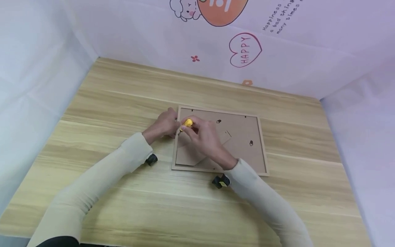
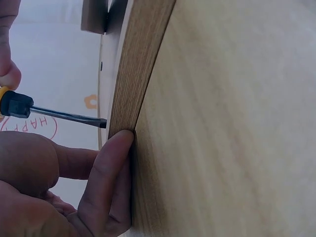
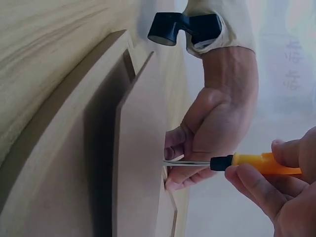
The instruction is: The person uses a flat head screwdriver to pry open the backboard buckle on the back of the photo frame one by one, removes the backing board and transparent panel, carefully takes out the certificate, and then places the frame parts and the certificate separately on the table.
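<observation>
A picture frame [image 1: 262, 147] lies back side up on the table, with a light wooden border and a brown backboard [image 1: 239, 151]. My left hand [image 1: 164, 124] grips the frame's left edge, with fingertips [image 2: 118, 143] right at its outer side. My right hand [image 1: 206, 137] holds a screwdriver [image 3: 254, 162] by its yellow handle, above that same edge. The metal shaft [image 2: 66, 116] points down, its flat tip at the inner side of the border. A flat brown flap [image 3: 140, 148] stands slightly raised off the backboard beside the shaft.
The wooden table [image 1: 123, 92] extends around the frame. Two small dark hangers [image 1: 251, 143] sit on the backboard, and small dark tabs [image 1: 245, 117] line the border. A printed white cloth [image 1: 139, 37] hangs behind, with plain white cloth at both sides.
</observation>
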A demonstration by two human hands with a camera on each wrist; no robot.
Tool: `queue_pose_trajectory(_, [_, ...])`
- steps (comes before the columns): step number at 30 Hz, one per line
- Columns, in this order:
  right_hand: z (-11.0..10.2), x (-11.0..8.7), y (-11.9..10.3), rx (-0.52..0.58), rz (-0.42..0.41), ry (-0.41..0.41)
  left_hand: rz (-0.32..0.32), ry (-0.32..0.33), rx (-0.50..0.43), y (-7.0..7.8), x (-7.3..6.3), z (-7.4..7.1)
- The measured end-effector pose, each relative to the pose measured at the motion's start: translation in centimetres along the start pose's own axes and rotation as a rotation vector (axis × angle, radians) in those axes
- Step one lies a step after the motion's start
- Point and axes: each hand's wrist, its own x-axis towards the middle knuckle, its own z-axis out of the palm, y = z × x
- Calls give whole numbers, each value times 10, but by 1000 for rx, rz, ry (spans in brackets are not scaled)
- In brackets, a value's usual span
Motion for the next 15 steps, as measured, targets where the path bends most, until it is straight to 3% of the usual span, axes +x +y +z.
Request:
queue_pose_trajectory(9, [10,3,-8,53,39,-50,10,9,89,2,0,1])
queue_pose_trajectory(12, [7,2,-5,59,48,-59,-28,7,56,0,1,1])
queue_pose_trajectory(15, [1,-1,1,88,50,-87,-3,14,31,-2,-1,1])
